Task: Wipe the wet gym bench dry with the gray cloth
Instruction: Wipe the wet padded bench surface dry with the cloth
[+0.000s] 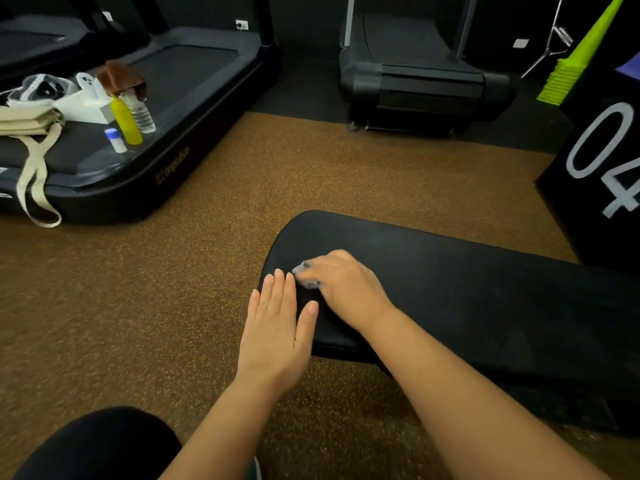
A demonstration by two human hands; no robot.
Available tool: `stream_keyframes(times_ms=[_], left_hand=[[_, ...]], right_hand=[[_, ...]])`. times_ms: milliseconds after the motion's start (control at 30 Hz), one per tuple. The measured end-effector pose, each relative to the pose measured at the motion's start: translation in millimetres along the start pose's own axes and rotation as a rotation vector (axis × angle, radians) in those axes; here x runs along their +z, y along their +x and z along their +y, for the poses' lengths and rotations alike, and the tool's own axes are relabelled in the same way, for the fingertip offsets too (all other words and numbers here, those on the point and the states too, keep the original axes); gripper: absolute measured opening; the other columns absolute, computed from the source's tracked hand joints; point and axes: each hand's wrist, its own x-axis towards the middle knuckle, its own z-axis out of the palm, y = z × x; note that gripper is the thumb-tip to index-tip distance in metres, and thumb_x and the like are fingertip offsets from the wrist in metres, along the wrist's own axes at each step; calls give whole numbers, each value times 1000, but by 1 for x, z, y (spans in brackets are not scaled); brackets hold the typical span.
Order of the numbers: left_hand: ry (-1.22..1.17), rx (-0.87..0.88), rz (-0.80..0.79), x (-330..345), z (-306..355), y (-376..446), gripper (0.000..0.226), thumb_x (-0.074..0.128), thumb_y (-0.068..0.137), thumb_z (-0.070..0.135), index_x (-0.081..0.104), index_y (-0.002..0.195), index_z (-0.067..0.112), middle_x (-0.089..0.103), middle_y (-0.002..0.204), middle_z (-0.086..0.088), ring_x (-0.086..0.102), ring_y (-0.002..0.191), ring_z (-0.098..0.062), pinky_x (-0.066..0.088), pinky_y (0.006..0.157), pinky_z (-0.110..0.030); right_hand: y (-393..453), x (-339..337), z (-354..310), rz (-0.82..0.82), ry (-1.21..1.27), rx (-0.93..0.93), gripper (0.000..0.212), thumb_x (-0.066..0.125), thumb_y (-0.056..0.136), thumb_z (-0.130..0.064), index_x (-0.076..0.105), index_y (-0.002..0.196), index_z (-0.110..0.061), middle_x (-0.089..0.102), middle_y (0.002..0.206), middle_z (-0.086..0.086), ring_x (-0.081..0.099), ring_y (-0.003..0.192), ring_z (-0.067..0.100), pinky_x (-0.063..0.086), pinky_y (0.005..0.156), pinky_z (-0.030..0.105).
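Head view: the bench [485,306] runs from centre out toward 3 o'clock, its rounded end at the middle of the frame. The right hand [346,285] sits on that end, fingers curled round the cloth [304,273], a small bunched gray wad pressed to the pad; only a bit of it shows past the knuckles. The left hand [277,327] lies flat at 7 o'clock from the cloth, fingers straight and pressed together, resting across the bench's near-left edge with the thumb on the pad. No wet patches can be made out on the black surface.

Risks, as I judge them: the cloth is wadded so small that it may smear water rather than lift it, and a stroke toward 9 o'clock would run off the rounded end or bump the left fingertips just beside it. Dark vinyl hides damp streaks, so spots may be missed.

Room: the long stretch of pad toward 3 o'clock is open for strokes. The floor [173,289] is bare at 9 o'clock; a treadmill [156,150] with bottles stands well apart at 10 o'clock, and a black box [606,168] crowds the far edge at 2 o'clock.
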Motion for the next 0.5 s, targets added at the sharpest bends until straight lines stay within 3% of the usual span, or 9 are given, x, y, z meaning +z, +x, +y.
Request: stream_keyframes(times_ms=[100,167,233,300,400,433,500], left_hand=[[35,-22,-23,-3,3,-3,83,-9,81,62,-3,150,17,-10,158,2,-18,142,-7,-14,116,-28],[23,-31,-19,-6,3,-2,75,-1,87,58,-3,151,18,-9,159,3,-17,143,-6,-12,116,-28],[-13,-24,14,-8,6,1,69,6,90,51,-1,151,19,-6,159,3,-15,143,-5,-12,116,-27],[-62,17,49,-9,12,4,64,11,93,47,2,151,20,-4,159,5,-14,142,-3,-11,115,-24],[-107,115,35,-9,24,11,57,24,100,40,5,151,23,0,159,7,-9,142,-2,-6,116,-24],[-112,141,15,-9,28,14,59,28,99,41,7,151,24,0,158,9,-8,143,-2,-4,116,-25],[-126,181,4,-6,34,21,63,34,96,48,11,151,27,3,155,17,-4,142,0,-1,114,-25]], right_hand=[[22,-13,11,-63,-33,349,33,34,91,-26,66,99,-27,57,101,0,53,92,23,41,67,34],[18,-17,12,20,-3,415,26,45,93,-22,68,101,-29,62,102,1,52,97,24,46,73,36],[7,-17,2,46,107,392,25,49,93,-30,65,111,-33,65,110,0,54,104,20,48,83,35],[-6,-19,-6,-54,378,358,39,51,90,-36,52,129,-40,59,127,-8,54,115,8,44,95,26],[-27,-35,-1,-94,852,392,48,46,95,-19,40,140,-38,45,142,-15,38,128,-9,30,110,21],[-34,-38,6,-35,840,418,49,42,96,-14,40,140,-35,44,143,-15,36,129,-9,28,111,20],[-46,-37,20,58,590,472,47,38,98,-10,42,139,-32,43,144,-12,34,132,-3,26,111,20]])
